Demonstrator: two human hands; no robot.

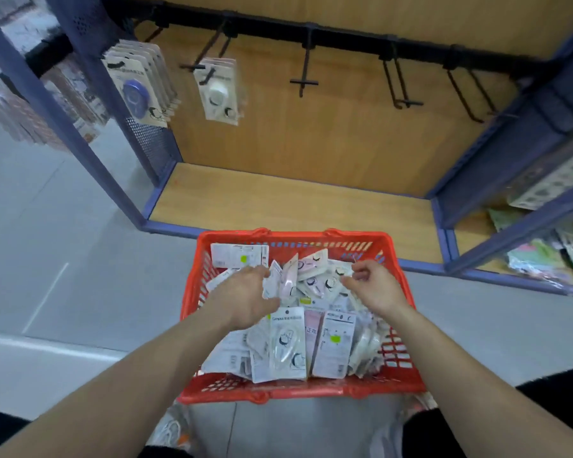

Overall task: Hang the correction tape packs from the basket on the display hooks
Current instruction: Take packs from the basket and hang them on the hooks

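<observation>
- The red basket (295, 393) sits on the floor, near, just in front of the shelf unit (278, 206). The tape packs (288, 342) lie heaped inside it, some flat and some on edge.
- The left hand (245, 299) reaches into the far left of the heap. Its fingers curl down over a pink pack (286, 279) that stands on edge, and they grip it.
- The right hand (374, 285) is over the far right of the heap, fingers curled and thumb close to the forefinger. The view is blurred there, so I cannot tell whether it pinches a pack.
- On the far rail, the two left hooks carry hung packs (217, 90). The bare hooks (305, 82) stand to their right.
- The packs look light, with a stiff card back and a clear plastic bubble over the tape.
- Their faces are probably slick, so stacked ones may slide apart when lifted.
- The best hold is likely a pinch on the card's top edge, beside the hanging hole and not over it, so the hook can pass through.
</observation>
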